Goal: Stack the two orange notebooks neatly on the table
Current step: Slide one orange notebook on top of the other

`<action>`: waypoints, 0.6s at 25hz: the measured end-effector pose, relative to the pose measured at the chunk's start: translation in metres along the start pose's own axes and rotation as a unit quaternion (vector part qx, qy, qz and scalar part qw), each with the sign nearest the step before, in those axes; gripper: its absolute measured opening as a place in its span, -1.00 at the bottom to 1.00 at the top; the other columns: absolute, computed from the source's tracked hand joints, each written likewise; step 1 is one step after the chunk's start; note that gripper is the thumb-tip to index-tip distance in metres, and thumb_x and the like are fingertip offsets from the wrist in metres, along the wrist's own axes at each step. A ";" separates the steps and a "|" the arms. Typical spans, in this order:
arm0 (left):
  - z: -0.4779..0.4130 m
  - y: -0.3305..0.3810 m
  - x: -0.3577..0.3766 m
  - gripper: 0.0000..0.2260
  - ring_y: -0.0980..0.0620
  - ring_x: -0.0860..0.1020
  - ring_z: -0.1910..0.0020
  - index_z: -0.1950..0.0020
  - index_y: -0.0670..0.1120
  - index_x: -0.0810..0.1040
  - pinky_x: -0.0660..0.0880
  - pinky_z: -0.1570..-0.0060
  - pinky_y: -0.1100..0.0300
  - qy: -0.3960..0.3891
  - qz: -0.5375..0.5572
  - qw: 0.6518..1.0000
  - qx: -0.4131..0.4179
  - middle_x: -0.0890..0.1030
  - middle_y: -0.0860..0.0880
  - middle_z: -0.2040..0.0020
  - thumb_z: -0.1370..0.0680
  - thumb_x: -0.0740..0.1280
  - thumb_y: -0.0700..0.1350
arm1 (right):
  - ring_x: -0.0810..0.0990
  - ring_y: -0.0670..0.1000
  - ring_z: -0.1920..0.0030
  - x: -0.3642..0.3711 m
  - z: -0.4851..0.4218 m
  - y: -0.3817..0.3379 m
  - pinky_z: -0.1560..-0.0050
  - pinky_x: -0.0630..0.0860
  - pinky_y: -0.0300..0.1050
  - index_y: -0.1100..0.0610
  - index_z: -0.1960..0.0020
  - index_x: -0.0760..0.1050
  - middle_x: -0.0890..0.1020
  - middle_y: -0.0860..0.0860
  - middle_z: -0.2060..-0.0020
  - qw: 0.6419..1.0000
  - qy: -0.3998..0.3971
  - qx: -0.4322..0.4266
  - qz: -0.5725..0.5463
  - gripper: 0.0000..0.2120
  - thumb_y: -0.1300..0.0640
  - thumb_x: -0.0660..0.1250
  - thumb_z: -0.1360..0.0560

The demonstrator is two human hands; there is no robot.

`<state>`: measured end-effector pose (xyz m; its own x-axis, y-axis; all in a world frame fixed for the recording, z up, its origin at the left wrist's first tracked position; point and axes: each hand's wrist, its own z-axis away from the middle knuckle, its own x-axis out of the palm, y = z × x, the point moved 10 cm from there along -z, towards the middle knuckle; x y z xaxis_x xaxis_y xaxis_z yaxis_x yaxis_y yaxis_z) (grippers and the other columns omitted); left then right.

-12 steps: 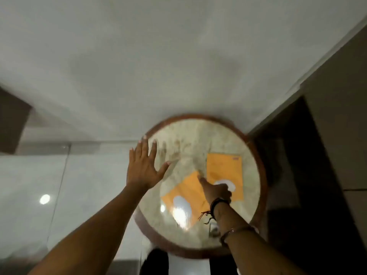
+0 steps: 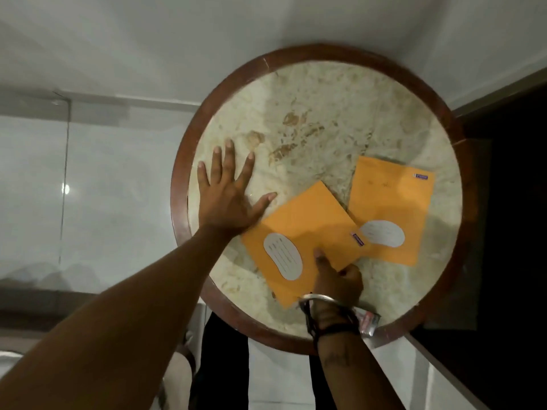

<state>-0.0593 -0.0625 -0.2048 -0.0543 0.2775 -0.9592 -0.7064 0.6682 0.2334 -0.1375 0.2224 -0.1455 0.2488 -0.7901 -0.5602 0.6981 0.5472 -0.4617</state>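
Note:
Two orange notebooks lie on the round marble table (image 2: 310, 93). The nearer notebook (image 2: 307, 226) sits askew at the front, its white label toward me. The farther notebook (image 2: 390, 202) lies to its right, and the nearer one overlaps its left corner a little. My right hand (image 2: 337, 279) grips the near edge of the nearer notebook, thumb pressed on the cover and fingers curled at the edge. My left hand (image 2: 228, 196) hovers flat with spread fingers over the table's left side, its thumb close to the nearer notebook's left corner.
The table has a dark red wooden rim (image 2: 180, 202). A small crumpled wrapper (image 2: 368, 321) lies at the front edge by my right wrist. A white wall rises behind, a dark panel stands at the right, and glossy floor tiles spread at the left.
The view has dropped closer to the table. My right hand has shifted from between the notebooks to the nearer notebook's front edge. My left hand has moved in over the tabletop.

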 end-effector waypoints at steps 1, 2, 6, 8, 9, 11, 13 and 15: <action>-0.001 0.001 0.000 -0.15 -0.31 0.04 -0.70 -0.70 0.03 0.19 -0.02 -0.56 -0.40 -0.002 -0.001 1.000 0.000 0.04 -0.22 -0.73 -0.55 0.10 0.52 | 0.58 0.13 0.09 -0.007 0.002 -0.012 0.09 0.41 -0.12 0.34 -0.07 0.54 0.64 0.23 0.03 0.999 -0.003 -0.031 -0.019 -0.67 0.17 0.50 -0.41; -0.002 0.001 -0.001 -0.15 -0.30 0.04 -0.70 -0.70 0.03 0.19 -0.02 -0.56 -0.39 -0.006 -0.001 1.000 -0.001 0.04 -0.21 -0.73 -0.55 0.12 0.51 | 0.58 0.12 0.10 -0.015 0.005 -0.033 0.10 0.42 -0.17 0.29 -0.02 0.55 0.64 0.18 0.10 0.997 -0.016 -0.081 -0.009 -0.76 0.18 0.47 -0.44; 0.002 0.000 -0.003 -0.16 -0.28 0.03 -0.70 -0.70 0.03 0.21 -0.03 -0.57 -0.38 0.014 -0.002 1.000 0.001 0.06 -0.19 -0.73 -0.56 0.03 0.52 | 0.59 -0.29 0.18 -0.011 0.005 -0.148 0.19 0.43 -0.56 0.07 -0.03 0.58 0.65 -0.05 0.18 0.953 -0.069 -0.296 -0.002 -0.89 0.13 0.40 -0.50; 0.000 0.000 -0.003 -0.16 -0.29 0.06 -0.70 -0.70 0.02 0.21 0.00 -0.57 -0.40 0.026 -0.005 1.000 0.009 0.09 -0.20 -0.73 -0.56 0.01 0.51 | 0.61 -0.20 0.13 0.027 -0.019 -0.190 0.10 0.52 -0.45 0.17 -0.12 0.59 0.67 0.02 0.09 0.941 -0.116 -0.316 -0.039 -0.82 0.23 0.36 -0.52; 0.001 0.000 -0.001 -0.15 -0.29 0.06 -0.70 -0.70 0.01 0.21 0.00 -0.57 -0.39 0.028 -0.008 1.000 0.009 0.08 -0.20 -0.73 -0.55 0.05 0.51 | 0.61 -0.12 0.13 0.050 -0.034 -0.209 0.09 0.56 -0.38 0.25 -0.15 0.57 0.66 0.08 0.06 0.938 -0.132 -0.316 -0.051 -0.79 0.28 0.34 -0.52; 0.002 -0.001 0.002 -0.13 -0.28 0.03 -0.71 -0.71 0.02 0.19 -0.03 -0.58 -0.36 0.027 -0.011 1.000 0.002 0.05 -0.19 -0.74 -0.54 0.12 0.51 | 0.57 -0.02 0.14 0.095 -0.065 -0.235 0.10 0.57 -0.15 0.31 -0.17 0.56 0.62 0.11 0.07 0.937 -0.145 -0.316 -0.018 -0.78 0.30 0.34 -0.53; 0.001 -0.001 0.004 -0.12 -0.27 0.01 -0.71 -0.71 0.02 0.17 -0.06 -0.59 -0.35 0.021 -0.014 1.000 0.000 0.02 -0.19 -0.74 -0.53 0.12 0.52 | 0.49 -0.01 0.27 0.124 -0.087 -0.245 0.15 0.41 -0.14 0.19 0.08 0.61 0.59 0.03 0.23 0.932 -0.138 -0.330 0.055 -0.93 0.21 0.36 -0.53; 0.000 -0.002 0.004 -0.11 -0.28 0.00 -0.71 -0.71 0.02 0.15 -0.07 -0.59 -0.34 0.015 -0.015 1.000 0.000 0.00 -0.19 -0.74 -0.53 0.09 0.53 | 0.40 0.02 0.33 0.135 -0.101 -0.245 0.17 0.28 -0.10 0.01 0.31 0.44 0.48 0.02 0.30 0.926 -0.106 -0.339 0.126 -0.76 0.11 0.40 -0.50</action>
<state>-0.0581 -0.0625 -0.2091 -0.0542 0.2371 -0.9700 -0.7080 0.6759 0.2047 -0.3426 0.0096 -0.1771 0.5224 -0.6115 -0.5943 0.0352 0.7119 -0.7014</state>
